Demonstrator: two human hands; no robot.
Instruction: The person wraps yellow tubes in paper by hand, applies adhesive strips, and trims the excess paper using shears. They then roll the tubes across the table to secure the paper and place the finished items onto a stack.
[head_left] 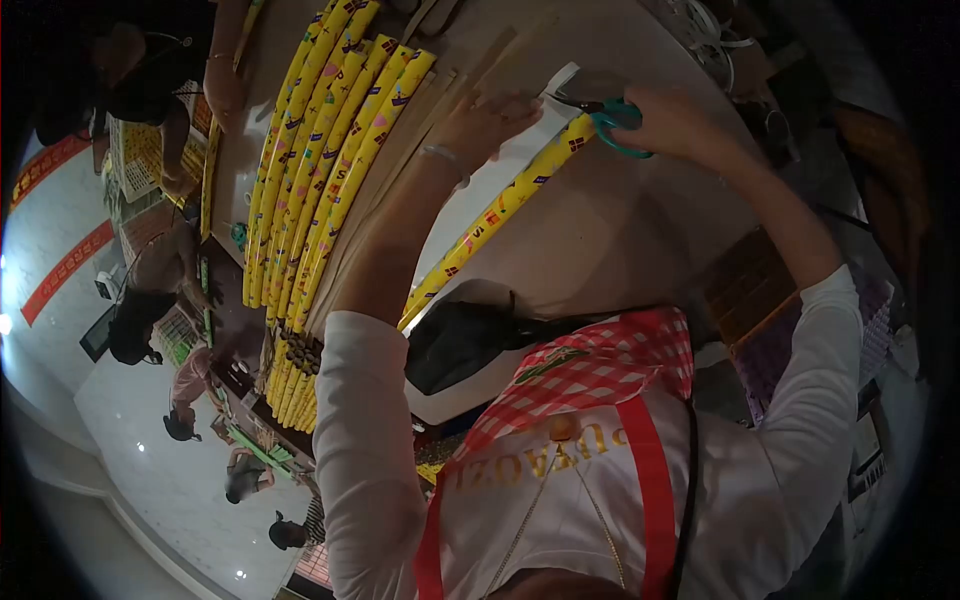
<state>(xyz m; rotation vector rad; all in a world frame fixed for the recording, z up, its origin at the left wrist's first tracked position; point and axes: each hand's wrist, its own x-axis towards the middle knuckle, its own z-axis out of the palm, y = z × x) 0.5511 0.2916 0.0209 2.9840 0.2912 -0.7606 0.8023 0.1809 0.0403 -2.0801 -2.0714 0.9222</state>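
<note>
Head view: scissors [612, 122], right hand [668, 118], apparently gripped.

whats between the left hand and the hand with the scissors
In the head view, the end of the yellow patterned roll and its white paper edge lie between the left hand and the right hand, which grips teal-handled scissors at that end.

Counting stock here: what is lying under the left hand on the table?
The left hand presses on a white sheet beside a yellow patterned roll. Pale strips lie next to it. What sits directly beneath the palm is covered.
</note>
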